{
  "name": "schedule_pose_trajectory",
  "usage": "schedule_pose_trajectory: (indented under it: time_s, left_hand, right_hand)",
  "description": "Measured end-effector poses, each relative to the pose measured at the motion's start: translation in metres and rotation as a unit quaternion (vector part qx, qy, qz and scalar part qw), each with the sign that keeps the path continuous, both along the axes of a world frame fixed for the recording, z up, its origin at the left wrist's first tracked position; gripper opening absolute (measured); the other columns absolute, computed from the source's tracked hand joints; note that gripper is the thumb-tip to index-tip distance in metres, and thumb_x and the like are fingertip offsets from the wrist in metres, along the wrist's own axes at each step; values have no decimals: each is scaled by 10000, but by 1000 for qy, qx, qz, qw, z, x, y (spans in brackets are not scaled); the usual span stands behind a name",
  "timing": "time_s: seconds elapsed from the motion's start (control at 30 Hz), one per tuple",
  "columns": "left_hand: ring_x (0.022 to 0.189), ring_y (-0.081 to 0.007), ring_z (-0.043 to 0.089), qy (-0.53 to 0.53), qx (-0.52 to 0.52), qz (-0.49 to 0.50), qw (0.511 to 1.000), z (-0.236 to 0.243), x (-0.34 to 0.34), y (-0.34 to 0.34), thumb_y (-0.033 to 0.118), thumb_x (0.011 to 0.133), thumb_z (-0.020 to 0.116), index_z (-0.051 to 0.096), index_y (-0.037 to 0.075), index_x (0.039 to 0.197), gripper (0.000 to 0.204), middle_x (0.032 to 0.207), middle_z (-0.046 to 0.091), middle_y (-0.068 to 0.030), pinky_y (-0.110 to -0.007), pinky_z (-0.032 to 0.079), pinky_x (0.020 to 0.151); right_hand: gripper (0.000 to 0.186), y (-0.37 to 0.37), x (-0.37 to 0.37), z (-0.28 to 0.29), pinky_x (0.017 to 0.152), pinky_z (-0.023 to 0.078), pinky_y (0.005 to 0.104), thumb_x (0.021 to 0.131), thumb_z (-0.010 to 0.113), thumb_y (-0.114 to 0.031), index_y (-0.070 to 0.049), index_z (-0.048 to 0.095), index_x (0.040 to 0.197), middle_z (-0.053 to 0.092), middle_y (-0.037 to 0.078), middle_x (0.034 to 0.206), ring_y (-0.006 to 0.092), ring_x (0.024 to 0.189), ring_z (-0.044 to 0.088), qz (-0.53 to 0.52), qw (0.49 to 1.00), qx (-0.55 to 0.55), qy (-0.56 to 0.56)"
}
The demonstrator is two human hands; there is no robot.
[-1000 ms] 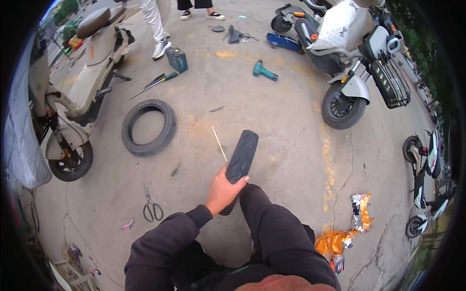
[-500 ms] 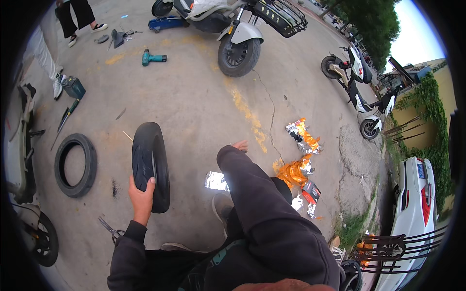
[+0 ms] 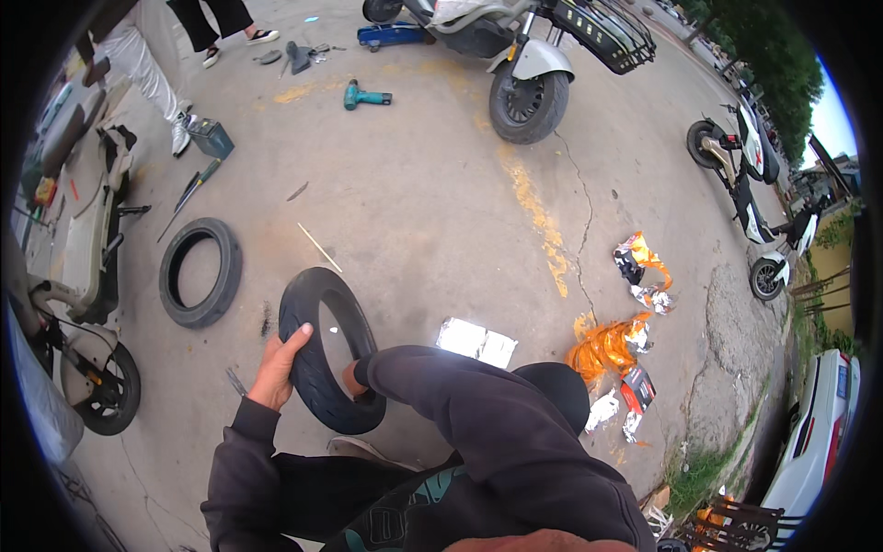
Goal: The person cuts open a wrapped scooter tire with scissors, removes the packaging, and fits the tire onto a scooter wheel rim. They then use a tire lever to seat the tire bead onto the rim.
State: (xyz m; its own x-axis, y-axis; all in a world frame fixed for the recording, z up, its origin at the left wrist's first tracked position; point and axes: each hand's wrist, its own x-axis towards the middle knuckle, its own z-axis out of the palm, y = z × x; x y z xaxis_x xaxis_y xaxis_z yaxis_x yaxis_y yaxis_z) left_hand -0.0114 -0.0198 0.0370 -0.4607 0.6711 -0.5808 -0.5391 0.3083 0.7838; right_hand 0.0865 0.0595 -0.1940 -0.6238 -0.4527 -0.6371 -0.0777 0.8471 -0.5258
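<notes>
- Head view: the left hand [image 3: 276,373] grips a black tire [image 3: 322,394], thumb across its tread; the right hand [image 3: 350,379] reaches inside the ring, mostly hidden, its grip impossible to tell.
- The held tire tilts before the person's legs.
- Just beyond it lies a thin stick [image 3: 320,247]; leftward, a second tire [image 3: 230,276] lies flat.
- Rightward: a silver sheet [image 3: 476,342], then an orange wrapper [image 3: 607,354] beside a dark-and-red box [image 3: 637,389], its pale print too small to read.

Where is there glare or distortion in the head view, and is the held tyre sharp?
Head view: glare whitens the silver sheet; same view, fisheye bending warps the edges, white car included; same view, the held tyre looks fairly sharp.
</notes>
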Motion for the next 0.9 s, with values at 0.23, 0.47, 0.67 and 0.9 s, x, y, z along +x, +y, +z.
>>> schedule_pose_trajectory:
  time_s: [0.23, 0.47, 0.67, 0.9]
  left_hand:
    - [1011, -186, 654, 42, 35, 10, 998, -4, -5, -21, 257, 874, 781, 551, -64, 1285, 570, 1144, 661, -127, -328, 534, 877]
    - [1102, -194, 616, 128, -7, 17, 992, -35, -15, -7, 410, 836, 817, 484, -75, 1357, 785, 1228, 632, -155, -336, 504, 952]
    - [943, -284, 713, 323, -70, 18, 943, -35, 13, 32, 550, 808, 770, 588, -87, 1188, 764, 1003, 711, -233, -395, 543, 859]
    - [977, -420, 694, 412, -112, -36, 903, -17, 41, 71, 580, 803, 762, 563, -114, 1201, 824, 1045, 694, -291, -459, 538, 871]
  right_hand:
    - [584, 12, -2, 66, 1109, 371, 502, 918, 560, -398, -24, 582, 1365, 587, 164, 1429, 339, 1313, 569, -272, 953, 60, -118]
    - [826, 82, -36, 45, 1180, 250, 548, 856, 611, -583, -40, 493, 1467, 420, 154, 1582, 309, 1553, 184, -210, 966, 147, -30]
    - [816, 81, -34, 8, 1145, 285, 529, 836, 642, -580, -50, 511, 1443, 457, 153, 1522, 320, 1480, 251, -176, 975, 76, -111]
    - [735, 79, -23, 5, 1086, 347, 504, 834, 650, -546, -47, 570, 1368, 525, 161, 1425, 325, 1377, 362, -200, 973, 57, -103]
